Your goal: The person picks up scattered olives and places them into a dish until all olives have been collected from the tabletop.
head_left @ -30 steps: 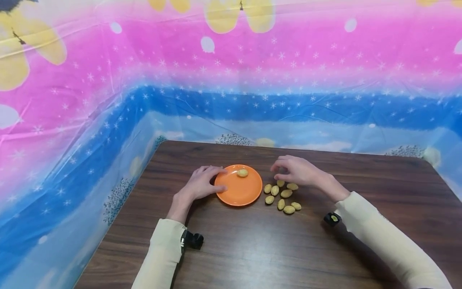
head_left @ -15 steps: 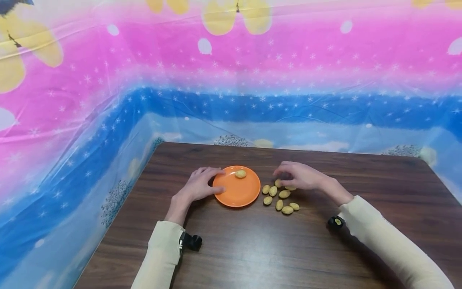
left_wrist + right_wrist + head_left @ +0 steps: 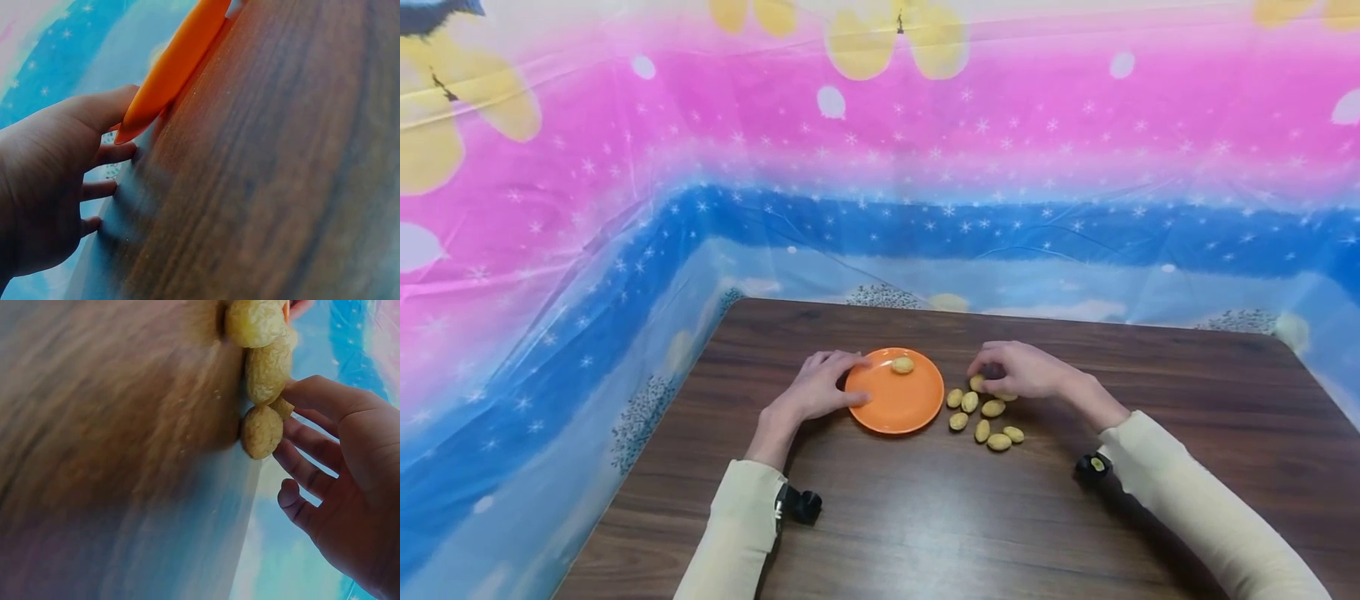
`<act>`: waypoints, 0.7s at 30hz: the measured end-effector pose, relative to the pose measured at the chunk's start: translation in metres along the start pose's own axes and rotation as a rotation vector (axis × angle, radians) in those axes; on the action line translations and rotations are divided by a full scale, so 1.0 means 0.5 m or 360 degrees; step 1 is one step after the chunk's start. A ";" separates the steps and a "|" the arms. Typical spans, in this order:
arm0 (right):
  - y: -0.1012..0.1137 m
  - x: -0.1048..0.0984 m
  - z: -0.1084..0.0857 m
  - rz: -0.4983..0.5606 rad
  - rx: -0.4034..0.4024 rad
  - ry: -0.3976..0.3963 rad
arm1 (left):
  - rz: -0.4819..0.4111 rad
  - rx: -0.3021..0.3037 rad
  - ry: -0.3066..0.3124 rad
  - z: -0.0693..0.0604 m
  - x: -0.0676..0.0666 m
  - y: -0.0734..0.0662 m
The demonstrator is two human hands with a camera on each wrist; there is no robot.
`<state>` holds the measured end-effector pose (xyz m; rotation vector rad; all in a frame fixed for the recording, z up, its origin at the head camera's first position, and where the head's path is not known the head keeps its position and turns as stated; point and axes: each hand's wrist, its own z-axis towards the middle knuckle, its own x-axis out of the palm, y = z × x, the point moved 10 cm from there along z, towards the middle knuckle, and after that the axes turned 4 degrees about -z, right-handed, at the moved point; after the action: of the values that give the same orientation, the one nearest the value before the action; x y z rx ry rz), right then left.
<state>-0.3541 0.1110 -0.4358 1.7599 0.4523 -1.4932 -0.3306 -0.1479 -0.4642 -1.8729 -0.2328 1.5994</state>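
Note:
An orange plate [image 3: 897, 410] lies on the table, with one wrinkled yellow oval piece [image 3: 902, 365] on its far part. At the plate's left rim is my left hand [image 3: 814, 390], its thumb and fingers spread and resting on the edge; in the left wrist view the thumb touches the orange rim. Right of the plate lie several more wrinkled yellow nut-like ovals [image 3: 993, 408]. Over the far side of this group my right hand [image 3: 1022, 368] pinches one oval [image 3: 977, 382] between thumb and fingers. In the right wrist view other ovals [image 3: 261, 432] partly hide that piece.
The dark wood-grain table [image 3: 895, 533] runs to a patterned pink and blue cloth [image 3: 925, 217] behind it and at the left. Small black cameras [image 3: 803, 505] are strapped at both cream sleeves [image 3: 741, 508].
My right hand has come down slightly among the ovals, and its thumb and fingers have closed on one. The left hand stays at the plate's rim. The head view has shifted a little.

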 end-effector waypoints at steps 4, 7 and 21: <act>0.013 -0.011 0.010 0.0004 -0.0047 -0.0041 | 0.0001 0.0005 0.0001 0.002 0.002 0.002; 0.022 -0.018 0.022 0.0005 -0.0069 -0.0051 | 0.0000 0.0013 0.0000 0.003 0.001 0.001; 0.103 -0.017 0.109 -0.0063 -0.0175 -0.0063 | -0.0003 0.0021 0.0004 0.005 0.003 0.004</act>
<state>-0.3569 0.0396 -0.4122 1.6416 0.5414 -1.4989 -0.3330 -0.1476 -0.4666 -1.8643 -0.2224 1.5938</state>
